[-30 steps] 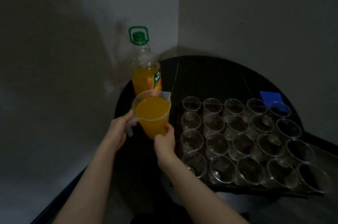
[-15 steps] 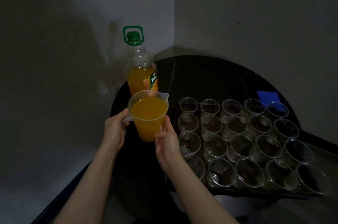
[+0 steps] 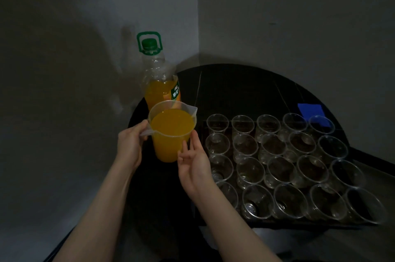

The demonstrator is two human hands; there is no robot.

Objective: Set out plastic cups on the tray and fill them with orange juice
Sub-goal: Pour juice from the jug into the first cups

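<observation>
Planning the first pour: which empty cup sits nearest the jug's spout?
The back-left corner cup, first in the far row; every other cup lies farther right or nearer the person.

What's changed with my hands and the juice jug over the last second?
The right hand let go of the measuring jug: its curled grip has opened, straight fingers alongside the wall. The left hand still grips the handle. The juice bottle and empty cups on the tray stayed put.

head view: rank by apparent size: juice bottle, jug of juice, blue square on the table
1. juice bottle, tallest, partly hidden behind the jug
2. jug of juice, nearer the camera, so the gap is unsure
3. blue square, clearly smallest
</observation>
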